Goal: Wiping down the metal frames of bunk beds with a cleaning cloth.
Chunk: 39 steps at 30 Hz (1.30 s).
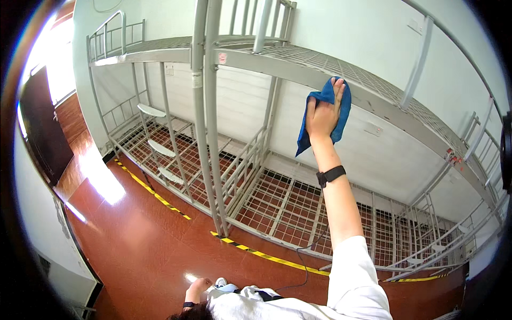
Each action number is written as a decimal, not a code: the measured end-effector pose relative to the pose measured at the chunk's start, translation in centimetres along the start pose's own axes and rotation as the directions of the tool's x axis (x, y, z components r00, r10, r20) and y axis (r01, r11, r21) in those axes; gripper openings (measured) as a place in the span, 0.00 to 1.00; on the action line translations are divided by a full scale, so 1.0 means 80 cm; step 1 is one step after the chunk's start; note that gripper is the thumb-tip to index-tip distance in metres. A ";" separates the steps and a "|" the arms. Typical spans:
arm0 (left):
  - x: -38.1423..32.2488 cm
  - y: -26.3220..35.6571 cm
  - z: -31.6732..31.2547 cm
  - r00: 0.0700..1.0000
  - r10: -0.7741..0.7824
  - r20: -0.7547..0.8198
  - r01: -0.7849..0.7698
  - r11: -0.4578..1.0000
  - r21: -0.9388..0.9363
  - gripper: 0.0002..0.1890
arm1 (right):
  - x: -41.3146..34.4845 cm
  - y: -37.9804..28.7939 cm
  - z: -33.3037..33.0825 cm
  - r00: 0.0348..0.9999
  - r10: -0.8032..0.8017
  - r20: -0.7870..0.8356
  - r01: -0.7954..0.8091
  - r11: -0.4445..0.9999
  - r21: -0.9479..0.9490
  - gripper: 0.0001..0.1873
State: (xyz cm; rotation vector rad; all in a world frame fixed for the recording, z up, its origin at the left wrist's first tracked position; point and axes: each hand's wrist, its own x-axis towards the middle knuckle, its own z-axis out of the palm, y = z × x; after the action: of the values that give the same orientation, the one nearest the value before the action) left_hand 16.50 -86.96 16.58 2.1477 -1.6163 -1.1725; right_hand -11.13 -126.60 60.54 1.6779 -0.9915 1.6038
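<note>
My right hand (323, 119) is raised, with a blue cloth (345, 110) under its palm and fingers. It presses the cloth against the grey metal side rail (272, 66) of an upper bunk. Part of the rail is hidden behind the hand and cloth. Low at the bottom of the view, my left hand (200, 285) hangs by my body, away from the bed; its fingers look curled, and whether they hold anything is unclear. Wire mesh forms the upper bunk's base (320, 58), just beyond the rail.
Paired bed posts (206, 132) stand left of my right arm. A second bunk bed has a ladder with pale steps (161, 148). Below lies a lower mesh base (288, 204). A dark cable (306, 266) crosses yellow-black floor tape (276, 260). A dark door (44, 124) is at far left.
</note>
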 end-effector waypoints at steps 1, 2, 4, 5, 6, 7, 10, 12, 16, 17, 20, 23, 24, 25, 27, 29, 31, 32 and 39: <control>0.002 -0.009 0.002 1.000 0.000 0.004 0.000 1.000 -0.004 0.16 | -0.001 -0.007 0.008 1.000 -0.003 0.005 0.003 1.000 -0.001 0.33; 0.003 -0.025 0.004 0.999 -0.030 0.029 0.031 0.999 -0.024 0.16 | 0.000 -0.019 0.019 0.998 -0.048 0.039 0.048 0.999 0.005 0.34; 0.018 -0.057 0.008 0.997 -0.045 0.063 0.047 0.998 -0.031 0.16 | 0.002 -0.037 0.045 0.992 -0.115 0.049 0.115 0.993 0.016 0.35; 0.024 -0.078 0.011 0.997 -0.044 0.070 0.045 0.999 -0.016 0.16 | 0.001 -0.050 0.059 0.991 -0.121 0.060 0.119 0.992 0.031 0.35; 0.029 -0.092 0.007 0.996 -0.040 0.083 0.040 0.999 0.001 0.16 | 0.001 -0.060 0.070 0.990 -0.124 0.072 0.121 0.992 0.041 0.35; 0.034 -0.105 0.001 0.999 -0.041 0.019 0.041 0.999 -0.006 0.15 | 0.003 -0.070 0.080 0.989 -0.144 0.044 0.142 0.989 0.046 0.36; 0.033 -0.108 -0.044 0.992 0.119 -0.038 -0.119 0.993 -0.006 0.15 | 0.010 -0.079 0.095 0.988 -0.129 0.085 0.129 0.992 0.002 0.35; 0.038 -0.125 -0.071 0.974 0.223 -0.048 -0.221 0.974 0.044 0.15 | 0.014 -0.100 0.103 0.993 -0.103 0.058 0.099 0.993 0.070 0.33; 0.034 -0.101 -0.136 0.999 -0.031 -0.014 0.033 0.987 0.160 0.17 | 0.008 -0.082 0.080 0.994 -0.076 0.084 0.081 0.995 -0.055 0.31; 0.028 -0.094 -0.148 0.999 0.024 0.027 -0.029 0.979 0.204 0.17 | 0.006 -0.072 0.069 0.995 -0.032 0.090 0.038 0.997 -0.073 0.31; 0.058 -0.136 -0.151 0.993 0.072 0.098 -0.096 0.960 0.262 0.16 | 0.005 -0.040 0.038 0.997 -0.009 0.075 0.020 0.990 -0.141 0.32; 0.089 -0.128 -0.155 0.983 0.038 0.179 -0.097 0.938 0.333 0.16 | -0.003 0.002 -0.012 0.986 -0.062 0.155 0.093 0.975 -0.200 0.32; 0.094 -0.129 -0.159 0.982 0.046 0.181 -0.107 0.934 0.342 0.16 | 0.004 0.004 -0.026 0.991 -0.021 0.135 0.051 0.972 -0.227 0.31; 0.105 -0.135 -0.159 0.978 0.056 0.200 -0.128 0.921 0.367 0.16 | 0.008 0.014 -0.038 0.993 -0.026 0.118 0.059 0.957 -0.284 0.31; 0.117 -0.128 -0.153 0.969 0.082 0.235 -0.172 0.902 0.396 0.17 | 0.010 0.043 -0.070 0.997 -0.044 0.068 0.067 0.923 -0.379 0.30; 0.119 -0.120 -0.141 0.978 0.120 0.170 -0.164 0.948 0.272 0.17 | 0.001 0.065 -0.099 0.998 0.004 0.067 0.027 0.893 -0.448 0.26; 0.149 -0.113 -0.125 0.953 0.170 0.251 -0.246 0.917 0.314 0.18 | -0.002 0.089 -0.123 0.999 0.014 0.052 0.013 0.874 -0.486 0.26; 0.164 -0.109 -0.112 0.921 0.202 0.334 -0.318 0.884 0.342 0.19 | -0.004 0.101 -0.139 0.995 0.037 0.091 0.013 0.871 -0.491 0.26; 0.147 -0.015 -0.030 0.930 0.149 0.337 -0.284 0.872 0.399 0.19 | -0.012 0.197 -0.259 0.998 0.061 -0.010 -0.056 0.825 -0.562 0.27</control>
State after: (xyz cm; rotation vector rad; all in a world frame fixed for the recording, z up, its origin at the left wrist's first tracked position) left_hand 20.03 -97.54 11.99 2.0125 -2.3947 -1.1876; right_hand -35.54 -117.55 60.25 1.2497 -1.3718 1.1704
